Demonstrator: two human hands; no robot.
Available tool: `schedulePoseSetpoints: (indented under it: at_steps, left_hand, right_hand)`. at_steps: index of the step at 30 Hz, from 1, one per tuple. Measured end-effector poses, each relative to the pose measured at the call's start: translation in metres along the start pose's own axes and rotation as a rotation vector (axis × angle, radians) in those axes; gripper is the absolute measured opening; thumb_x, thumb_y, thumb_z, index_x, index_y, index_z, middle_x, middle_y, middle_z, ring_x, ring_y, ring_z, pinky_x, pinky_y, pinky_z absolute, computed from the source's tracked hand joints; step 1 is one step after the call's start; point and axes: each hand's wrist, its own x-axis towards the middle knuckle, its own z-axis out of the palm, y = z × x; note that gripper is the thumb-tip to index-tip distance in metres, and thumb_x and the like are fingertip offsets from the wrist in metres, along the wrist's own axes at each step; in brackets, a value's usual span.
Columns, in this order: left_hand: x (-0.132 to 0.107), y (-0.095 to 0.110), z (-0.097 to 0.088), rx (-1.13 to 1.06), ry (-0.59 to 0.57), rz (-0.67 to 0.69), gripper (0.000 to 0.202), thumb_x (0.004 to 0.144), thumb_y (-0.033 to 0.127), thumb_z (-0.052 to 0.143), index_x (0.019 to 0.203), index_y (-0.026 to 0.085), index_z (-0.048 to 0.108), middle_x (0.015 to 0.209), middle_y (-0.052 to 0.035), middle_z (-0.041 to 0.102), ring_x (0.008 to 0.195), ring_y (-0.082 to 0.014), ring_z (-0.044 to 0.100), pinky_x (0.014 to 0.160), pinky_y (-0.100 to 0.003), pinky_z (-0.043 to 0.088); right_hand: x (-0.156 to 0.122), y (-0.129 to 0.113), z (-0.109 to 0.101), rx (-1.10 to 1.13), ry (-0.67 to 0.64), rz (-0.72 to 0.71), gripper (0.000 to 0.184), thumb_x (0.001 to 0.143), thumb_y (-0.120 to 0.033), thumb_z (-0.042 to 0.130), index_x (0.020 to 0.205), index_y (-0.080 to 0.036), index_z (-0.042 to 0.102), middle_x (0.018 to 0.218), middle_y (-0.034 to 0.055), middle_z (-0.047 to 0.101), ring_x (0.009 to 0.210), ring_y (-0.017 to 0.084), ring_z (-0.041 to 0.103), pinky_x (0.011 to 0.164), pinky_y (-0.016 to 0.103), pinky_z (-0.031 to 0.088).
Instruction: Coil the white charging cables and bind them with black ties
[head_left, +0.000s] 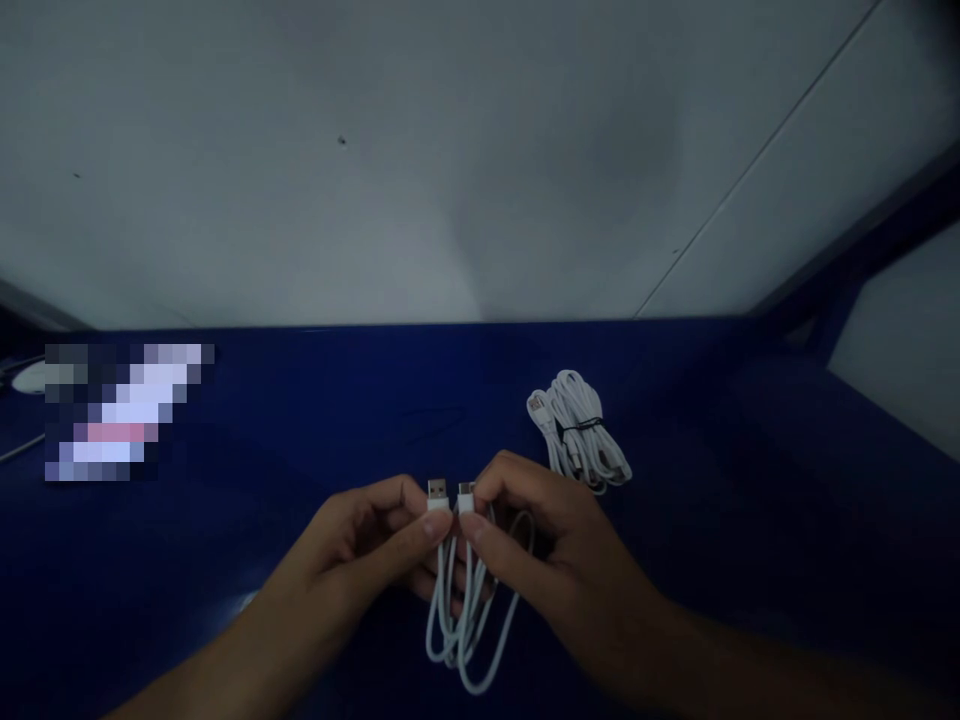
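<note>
Between my two hands is a white USB cable (480, 672), its loops hanging below my fingers. My left hand (375, 550) pinches the larger USB-A plug (437, 492) between thumb and forefinger. In my right hand (551, 540), thumb and forefinger close on the smaller plug (466, 497) at the other end. Both plugs point away from me, side by side with a narrow gap. My other fingers curl behind the loops and are partly hidden.
Behind my right hand, a bundle of white cables (581, 420) with a dark tie lies on the blue table (360, 400). A blurred-out bright device (142, 405) and a white object (34, 377) are at the left. A pale wall (375, 220) stands along the back.
</note>
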Motion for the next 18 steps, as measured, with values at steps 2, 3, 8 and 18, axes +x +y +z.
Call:
schedulePoseSetpoints:
  at_steps: [2,3,8,18]
  left_hand:
    - [0.0002,0.0006,0.0002,0.0,-0.003,-0.001,0.021,0.112,0.027,0.063,0.101,0.018,0.078,0.094,-0.0079,0.081,0.086,-0.0168,0.077,0.08,-0.025,0.061]
    - [0.0,0.001,0.0003,0.004,-0.006,-0.001,0.021,0.113,0.027,0.062,0.101,0.018,0.078,0.094,-0.008,0.081,0.085,-0.0167,0.077,0.079,-0.025,0.061]
    - [-0.001,0.0009,0.0,0.014,-0.005,0.014,0.023,0.112,0.03,0.064,0.1,0.018,0.078,0.092,-0.0079,0.081,0.084,-0.0167,0.077,0.081,-0.026,0.062]
    - [0.0018,0.0006,-0.0002,0.017,0.003,0.027,0.02,0.111,0.029,0.067,0.099,0.018,0.078,0.092,-0.008,0.082,0.084,-0.0165,0.078,0.079,-0.024,0.062]
  right_hand:
    - [0.0,0.0013,0.0002,-0.009,0.004,-0.016,0.02,0.105,-0.032,0.07,0.087,-0.023,0.066,0.08,-0.0005,0.069,0.067,0.016,0.065,0.061,0.032,0.052]
    - [0.0,0.002,0.0003,-0.013,0.007,-0.024,0.02,0.105,-0.031,0.07,0.087,-0.023,0.066,0.08,-0.0006,0.069,0.067,0.015,0.065,0.061,0.031,0.051]
    - [-0.0004,0.0036,0.0005,-0.017,0.014,-0.026,0.02,0.105,-0.031,0.07,0.086,-0.023,0.065,0.079,-0.001,0.068,0.067,0.015,0.064,0.061,0.031,0.051]
    - [-0.0005,0.0064,0.0008,0.003,0.012,-0.022,0.023,0.106,-0.033,0.07,0.087,-0.023,0.063,0.077,-0.0021,0.065,0.065,0.014,0.06,0.06,0.03,0.048]
